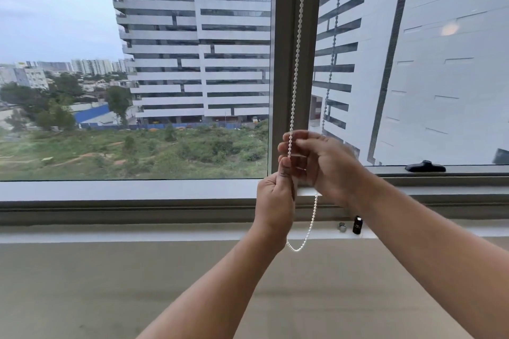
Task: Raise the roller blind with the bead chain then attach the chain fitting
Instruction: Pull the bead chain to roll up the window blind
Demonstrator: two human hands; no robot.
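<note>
A white bead chain (298,36) hangs straight down in front of the grey window mullion (283,63). Its lower loop (303,239) dangles below my hands over the sill. My left hand (275,201) is closed around the chain, thumb up. Just above it, my right hand (322,165) pinches the same strand between its fingertips. The roller blind itself is out of view above the frame. I cannot make out a chain fitting in either hand.
A small black bottle (357,224) and a little silver piece (342,226) stand on the white sill ledge (137,234) to the right of the loop. A black window handle (425,166) sits on the right pane's lower frame. A beige wall lies below.
</note>
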